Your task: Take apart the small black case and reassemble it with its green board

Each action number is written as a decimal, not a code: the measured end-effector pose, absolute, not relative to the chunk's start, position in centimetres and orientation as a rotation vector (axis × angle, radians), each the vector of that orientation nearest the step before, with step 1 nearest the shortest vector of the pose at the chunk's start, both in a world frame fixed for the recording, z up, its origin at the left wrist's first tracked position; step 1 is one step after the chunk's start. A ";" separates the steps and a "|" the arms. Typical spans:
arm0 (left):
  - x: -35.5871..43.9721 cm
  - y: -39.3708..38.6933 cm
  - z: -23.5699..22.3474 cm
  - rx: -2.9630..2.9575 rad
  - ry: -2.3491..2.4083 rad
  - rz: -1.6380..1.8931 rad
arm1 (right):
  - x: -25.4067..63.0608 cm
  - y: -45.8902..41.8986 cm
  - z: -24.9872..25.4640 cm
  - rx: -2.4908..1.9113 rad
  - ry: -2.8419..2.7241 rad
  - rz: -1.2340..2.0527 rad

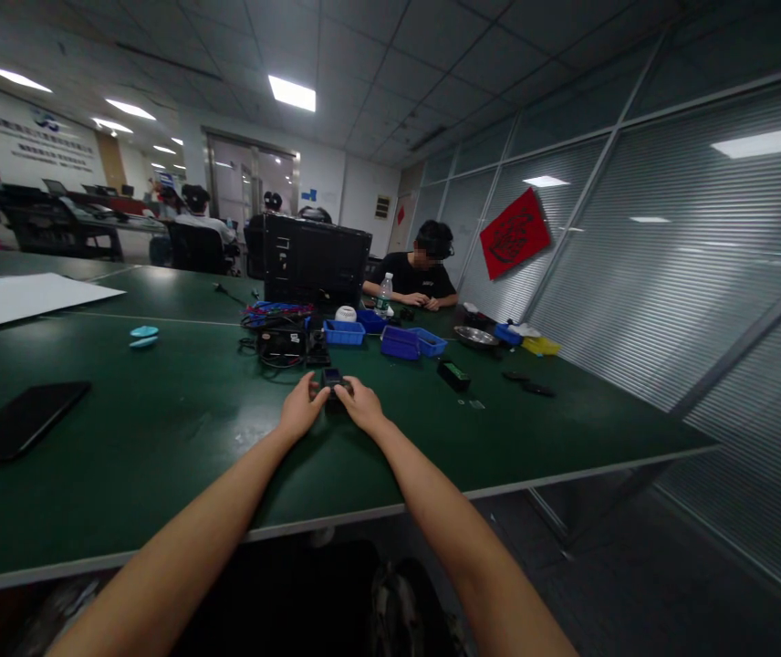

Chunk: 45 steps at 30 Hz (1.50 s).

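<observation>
- Green table (pixel 192 438): reached over from its near edge.
- Left hand (pixel 301 404), right hand (pixel 363 402): curled around opposite sides of the small dark device (pixel 332 376), presumably for steadiness.
- Small dark device: held mid-table (whether rested or lifted cannot be told).

No lettering reads clearly. Rows of characters and a logo on the white wall sign (pixel 48 151) are blurred. The red poster (pixel 515 233) on the blinds side bears a dark, ornate design, illegible. Small pale print on the co-worker's black shirt (pixel 400 271) and the green label on the bottle (pixel 384 297) are too small.
</observation>
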<state>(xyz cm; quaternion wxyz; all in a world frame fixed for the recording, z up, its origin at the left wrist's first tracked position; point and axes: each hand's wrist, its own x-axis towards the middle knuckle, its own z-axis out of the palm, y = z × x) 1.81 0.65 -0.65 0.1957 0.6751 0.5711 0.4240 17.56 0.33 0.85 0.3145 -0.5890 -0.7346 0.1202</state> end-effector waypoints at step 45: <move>-7.9 0.3 2.3 1.824 2.231 0.901 | 22.7 4.1 -1.0 -1.616 -1.655 0.332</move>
